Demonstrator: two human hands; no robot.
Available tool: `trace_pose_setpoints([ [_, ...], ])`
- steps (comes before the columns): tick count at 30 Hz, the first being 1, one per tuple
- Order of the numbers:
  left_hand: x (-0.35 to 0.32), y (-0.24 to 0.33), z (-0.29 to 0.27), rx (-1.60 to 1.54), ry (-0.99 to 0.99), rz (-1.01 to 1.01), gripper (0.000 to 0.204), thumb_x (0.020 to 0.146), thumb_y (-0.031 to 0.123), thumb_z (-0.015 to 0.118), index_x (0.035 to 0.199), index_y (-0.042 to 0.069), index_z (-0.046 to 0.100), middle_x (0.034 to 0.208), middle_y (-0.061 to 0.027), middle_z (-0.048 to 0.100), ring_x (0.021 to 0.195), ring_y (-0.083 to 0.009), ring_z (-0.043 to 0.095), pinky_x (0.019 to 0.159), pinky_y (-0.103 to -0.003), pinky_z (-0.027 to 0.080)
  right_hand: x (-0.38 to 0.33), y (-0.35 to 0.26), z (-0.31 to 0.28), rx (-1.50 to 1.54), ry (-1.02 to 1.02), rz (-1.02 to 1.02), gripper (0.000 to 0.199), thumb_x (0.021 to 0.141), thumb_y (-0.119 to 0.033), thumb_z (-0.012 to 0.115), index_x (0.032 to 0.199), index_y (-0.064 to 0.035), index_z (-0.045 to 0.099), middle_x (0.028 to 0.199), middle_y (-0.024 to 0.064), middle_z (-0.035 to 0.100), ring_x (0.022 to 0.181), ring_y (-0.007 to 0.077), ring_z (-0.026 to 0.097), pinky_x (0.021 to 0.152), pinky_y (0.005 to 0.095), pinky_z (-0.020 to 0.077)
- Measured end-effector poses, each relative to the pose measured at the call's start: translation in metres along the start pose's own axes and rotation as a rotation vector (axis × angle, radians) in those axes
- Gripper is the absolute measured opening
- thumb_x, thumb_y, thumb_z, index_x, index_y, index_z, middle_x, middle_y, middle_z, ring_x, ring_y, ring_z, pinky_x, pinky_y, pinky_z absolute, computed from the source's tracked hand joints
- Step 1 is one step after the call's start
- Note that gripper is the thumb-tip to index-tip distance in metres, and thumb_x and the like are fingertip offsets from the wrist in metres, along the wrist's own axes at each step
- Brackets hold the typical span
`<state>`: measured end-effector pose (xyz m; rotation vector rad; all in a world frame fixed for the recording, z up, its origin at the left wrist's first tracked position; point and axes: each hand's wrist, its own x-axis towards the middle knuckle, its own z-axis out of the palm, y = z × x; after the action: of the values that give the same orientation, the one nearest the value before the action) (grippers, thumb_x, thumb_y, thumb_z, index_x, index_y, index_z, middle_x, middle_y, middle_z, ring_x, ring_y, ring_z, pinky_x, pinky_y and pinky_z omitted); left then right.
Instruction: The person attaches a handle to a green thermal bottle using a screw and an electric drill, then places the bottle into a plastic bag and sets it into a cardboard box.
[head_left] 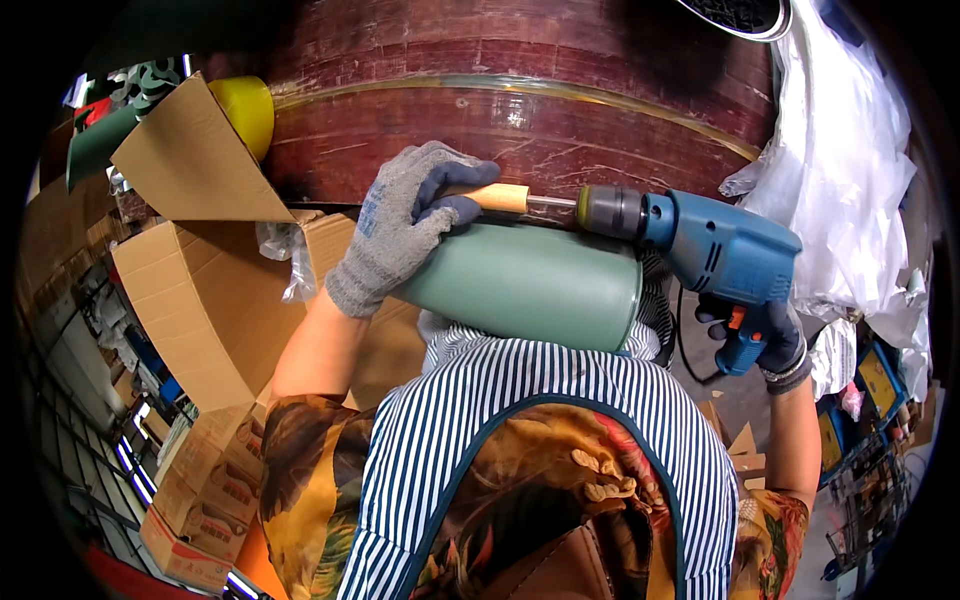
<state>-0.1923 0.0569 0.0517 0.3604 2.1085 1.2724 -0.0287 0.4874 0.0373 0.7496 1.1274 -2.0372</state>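
Cardboard box [200,310]: open at the person's left, flaps up, clear plastic wrap [285,262] inside; the rest of its contents cannot be told.
Green bottle [530,285]: smooth, matte, lying sideways across the striped apron [540,400].
Left hand [405,225]: gloved, closed around a wooden handle [497,197] atop the bottle.
Right hand [765,335]: gloved, gripping the blue drill [715,250], whose chuck holds the handle's metal shaft.
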Motion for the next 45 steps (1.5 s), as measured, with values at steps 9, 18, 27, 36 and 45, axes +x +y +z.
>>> trace_pose_setpoints([
  [9,-0.009,0.007,0.004,0.203,0.089,0.061,0.045,0.079,0.014,0.077,0.121,0.003,0.066,0.112,-0.0107,0.068,0.108,-0.0234,0.063,0.097,-0.036,0.048,-0.008,-0.007,-0.017,0.101,-0.135,0.023,0.083,0.086,-0.051,0.072,0.135,0.0103,0.047,0.108,0.0229,0.066,0.083,0.0271,0.067,0.069,0.0330,0.0572],
  [18,-0.082,0.044,0.004,0.484,0.274,0.038,0.043,0.077,0.025,0.075,0.118,0.011,0.072,0.108,-0.0100,0.070,0.102,-0.0300,0.063,0.092,-0.042,0.047,-0.004,0.025,0.036,0.523,-0.021,-0.111,0.056,0.101,-0.035,0.058,0.136,0.0070,0.048,0.120,0.0225,0.062,0.093,0.0297,0.069,0.080,0.0421,0.0614],
  [27,-0.032,0.161,0.102,1.512,-0.344,0.652,0.025,0.083,0.024,0.069,0.107,0.017,0.072,0.108,-0.0020,0.065,0.111,-0.0221,0.059,0.101,-0.044,0.041,0.004,-0.037,0.087,-1.583,0.933,-0.479,0.060,0.094,-0.063,0.054,0.096,-0.0043,0.064,0.083,0.0166,0.072,0.075,0.0352,0.072,0.067,0.0460,0.0547],
  [36,0.021,0.156,0.143,1.446,-0.461,0.761,0.027,0.088,0.029,0.067,0.111,0.017,0.072,0.118,-0.0064,0.064,0.123,-0.0265,0.055,0.113,-0.048,0.035,0.005,-0.189,-0.056,-2.178,1.195,-1.087,0.065,0.076,-0.046,0.081,0.135,-0.0292,0.060,0.143,0.0039,0.053,0.137,0.0328,0.042,0.109,0.0537,0.0353],
  [45,0.038,0.226,0.099,0.639,-0.214,0.893,0.050,0.084,0.028,0.077,0.130,0.015,0.064,0.129,-0.0100,0.062,0.122,-0.0298,0.058,0.104,-0.043,0.046,-0.048,-0.181,-0.110,-0.880,1.171,-1.051,0.019,0.090,-0.021,0.071,0.097,-0.0025,0.072,0.085,0.0082,0.072,0.063,0.0163,0.064,0.064,0.0309,0.0513],
])
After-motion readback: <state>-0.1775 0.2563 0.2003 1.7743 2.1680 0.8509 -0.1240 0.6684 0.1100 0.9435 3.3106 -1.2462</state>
